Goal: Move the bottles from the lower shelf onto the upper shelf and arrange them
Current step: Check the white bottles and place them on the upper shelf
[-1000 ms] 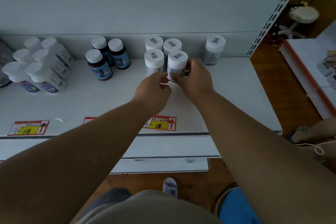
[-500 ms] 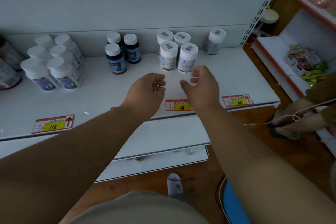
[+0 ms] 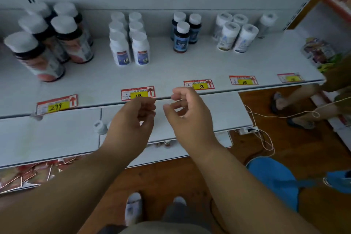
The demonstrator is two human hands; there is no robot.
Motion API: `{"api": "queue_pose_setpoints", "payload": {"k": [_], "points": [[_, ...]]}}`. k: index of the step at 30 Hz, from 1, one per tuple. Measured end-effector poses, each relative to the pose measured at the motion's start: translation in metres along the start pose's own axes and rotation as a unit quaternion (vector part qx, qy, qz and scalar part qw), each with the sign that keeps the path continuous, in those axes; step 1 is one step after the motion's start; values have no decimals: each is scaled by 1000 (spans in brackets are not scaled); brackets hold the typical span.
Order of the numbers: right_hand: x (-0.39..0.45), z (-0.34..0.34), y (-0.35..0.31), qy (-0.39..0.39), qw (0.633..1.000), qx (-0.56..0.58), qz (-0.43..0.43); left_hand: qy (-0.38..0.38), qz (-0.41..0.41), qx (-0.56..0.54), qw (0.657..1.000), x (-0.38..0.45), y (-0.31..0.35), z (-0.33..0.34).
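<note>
Both forearms are extended toward twelve o'clock, side by side. The left hand (image 3: 133, 118) and right hand (image 3: 188, 112) are held near each other, fingers loosely curled, nothing gripped.

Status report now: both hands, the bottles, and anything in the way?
Left hand and right hand empty, fingers loosely curled, in front of the upper shelf. One white bottle on the lower shelf, beside the left wrist. Nothing blocking it.

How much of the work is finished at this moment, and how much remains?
Done: several bottle groups stand on the upper shelf, including the white-capped cluster at the right. In hand: nothing; the left hand and right hand hang empty over the shelf edge. Left: at least one small white bottle on the lower shelf.
</note>
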State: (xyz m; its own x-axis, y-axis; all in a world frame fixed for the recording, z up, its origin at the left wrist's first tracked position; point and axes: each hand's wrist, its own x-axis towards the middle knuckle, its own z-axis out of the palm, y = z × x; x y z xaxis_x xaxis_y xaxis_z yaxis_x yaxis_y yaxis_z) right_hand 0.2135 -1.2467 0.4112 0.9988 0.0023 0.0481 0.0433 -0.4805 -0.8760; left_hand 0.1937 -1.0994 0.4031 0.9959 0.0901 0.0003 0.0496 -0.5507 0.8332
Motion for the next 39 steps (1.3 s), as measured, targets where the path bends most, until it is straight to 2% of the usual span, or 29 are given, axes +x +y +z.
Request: {"api": "queue_pose_setpoints", "payload": {"k": [6,11,16,21,24,28,33,37,39], "points": [[-20,22,34,-42,999,-19,-9,17,-22,4,1000,-23,-22,11],[-36,60,85,-75,996,-51,-9,27,-81,-22,996,-48,-85,38],[-44,146,135,-132,988,-78,10,51,-157,-42,985,-60,-189,48],[-33,251,182,-167,981,-94,-14,90,-224,-43,970,-42,-293,44],[-13,296,203,-166,975,-143,-43,86,-259,-42,961,-29,-337,44],[34,348,214,-172,945,-241,-136,104,-281,-83,950,-9,-377,46],[79,415,204,-190,893,-339,-229,123,-298,-84,943,13,-422,41],[89,462,207,-234,841,-411,-263,122,-313,-93,937,21,-443,36],[95,472,212,-217,836,-426,-269,119,-320,-107,934,22,-450,36]]}}
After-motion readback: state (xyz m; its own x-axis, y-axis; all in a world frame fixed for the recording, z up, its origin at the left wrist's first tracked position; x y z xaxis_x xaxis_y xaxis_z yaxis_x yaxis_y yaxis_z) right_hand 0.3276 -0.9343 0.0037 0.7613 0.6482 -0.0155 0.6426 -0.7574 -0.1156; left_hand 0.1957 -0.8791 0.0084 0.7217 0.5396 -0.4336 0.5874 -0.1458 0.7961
